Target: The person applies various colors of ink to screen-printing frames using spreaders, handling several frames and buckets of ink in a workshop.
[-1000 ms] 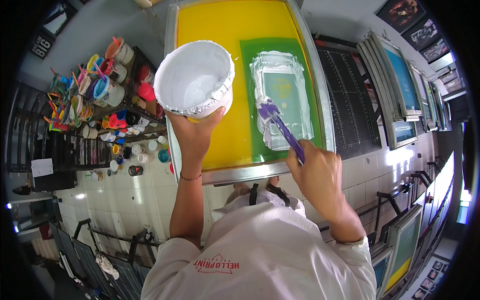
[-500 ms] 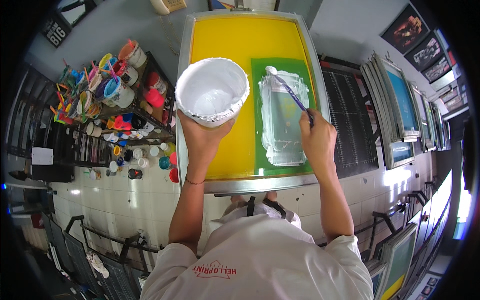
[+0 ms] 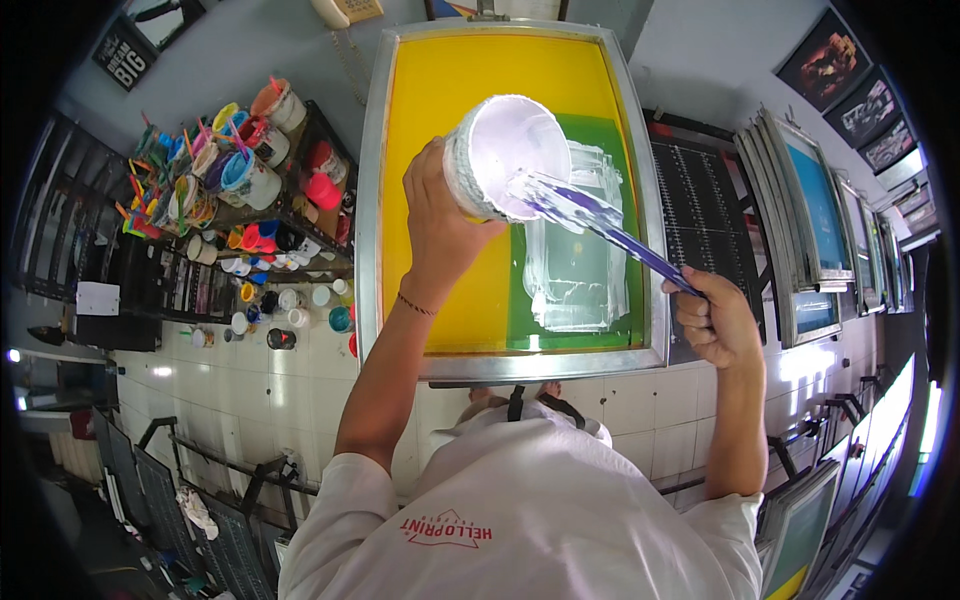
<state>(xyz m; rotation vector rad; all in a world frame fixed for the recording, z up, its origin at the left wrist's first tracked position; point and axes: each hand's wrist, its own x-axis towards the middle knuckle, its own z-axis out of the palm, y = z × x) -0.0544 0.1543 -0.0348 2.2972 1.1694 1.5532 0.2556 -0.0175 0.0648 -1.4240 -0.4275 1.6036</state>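
Tilted toward the right, a white ink bucket [image 3: 465, 165] is gripped around its side by my left hand [image 3: 440, 215]. White ink coats its inside and rim. My right hand [image 3: 718, 318] holds the end of a purple spatula [image 3: 640, 250], whose ink-covered blade reaches the bucket's mouth. Both are above a screen-printing frame [image 3: 655, 300] with a yellow mesh [image 3: 450, 70] and a green stencil area [image 3: 600, 130]. White ink [image 3: 580, 310] is smeared over the green part. The bucket and spatula hide some of the stencil.
On the left, a rack [image 3: 310, 215] carries several ink tubs, with more containers on the floor [image 3: 250, 385] beside it. Black printing boards [image 3: 705, 230] lie right of the frame. Further right lean several screens [image 3: 815, 215]. A telephone [image 3: 350, 12] hangs at the back.
My left hand has moved the bucket right and tipped it toward the spatula. My right hand has drawn back right and down, lifting the spatula's blade off the screen to the bucket.
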